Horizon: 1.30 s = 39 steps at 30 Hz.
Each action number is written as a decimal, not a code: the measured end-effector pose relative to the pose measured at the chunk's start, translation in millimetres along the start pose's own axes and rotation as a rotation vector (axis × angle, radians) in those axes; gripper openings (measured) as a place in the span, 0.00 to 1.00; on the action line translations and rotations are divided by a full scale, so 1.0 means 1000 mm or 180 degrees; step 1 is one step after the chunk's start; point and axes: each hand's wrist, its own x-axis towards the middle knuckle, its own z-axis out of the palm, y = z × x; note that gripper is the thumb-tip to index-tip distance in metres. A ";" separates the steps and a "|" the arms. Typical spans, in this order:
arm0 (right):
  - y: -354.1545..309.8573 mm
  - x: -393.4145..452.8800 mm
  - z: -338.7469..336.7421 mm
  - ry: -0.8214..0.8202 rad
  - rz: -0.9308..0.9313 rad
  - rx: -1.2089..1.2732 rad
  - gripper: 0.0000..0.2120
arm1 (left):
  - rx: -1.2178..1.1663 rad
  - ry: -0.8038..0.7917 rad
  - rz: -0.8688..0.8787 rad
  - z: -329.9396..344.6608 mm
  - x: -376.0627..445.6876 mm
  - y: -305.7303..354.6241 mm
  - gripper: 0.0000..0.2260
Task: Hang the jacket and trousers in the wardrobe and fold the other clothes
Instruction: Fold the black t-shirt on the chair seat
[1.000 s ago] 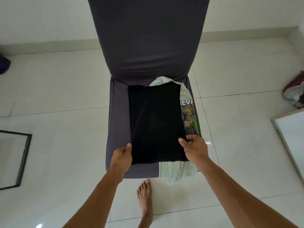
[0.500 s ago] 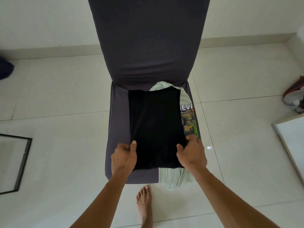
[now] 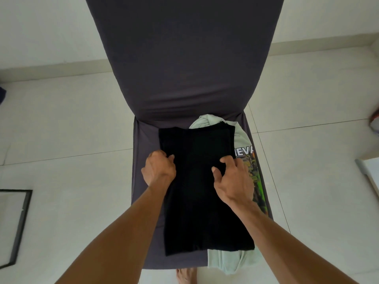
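Folding a black garment (image 3: pixel 203 181) on a chair (image 3: pixel 143 201).
Left hand (image 3: pixel 158 169) and right hand (image 3: pixel 233 181) each close their grip on its side edges, halfway up.

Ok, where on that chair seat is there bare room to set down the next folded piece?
One bare strip: the chair seat left of the black garment, partly under the left hand. The right side is crowded: the mint printed shirt lies under the black garment out to the seat's edge, with the right hand over the seam.
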 end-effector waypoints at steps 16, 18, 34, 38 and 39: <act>0.002 0.012 0.003 -0.0201 0.0221 0.0104 0.20 | -0.0350 0.0458 0.0199 -0.006 0.030 0.015 0.11; 0.004 0.013 0.004 -0.0200 0.0229 0.0129 0.20 | -0.0464 0.0532 0.0226 -0.009 0.035 0.020 0.12; -0.008 0.040 0.021 -0.0407 -0.0890 -0.0662 0.27 | 0.0015 0.0067 0.1823 0.050 -0.040 -0.038 0.28; 0.007 0.047 0.026 -0.0671 -0.0599 -0.0826 0.30 | 0.0713 -0.0107 0.1684 0.053 -0.027 -0.051 0.32; 0.008 0.045 0.026 -0.0713 -0.0561 -0.0819 0.29 | 0.0843 -0.0115 0.1600 0.052 -0.024 -0.053 0.32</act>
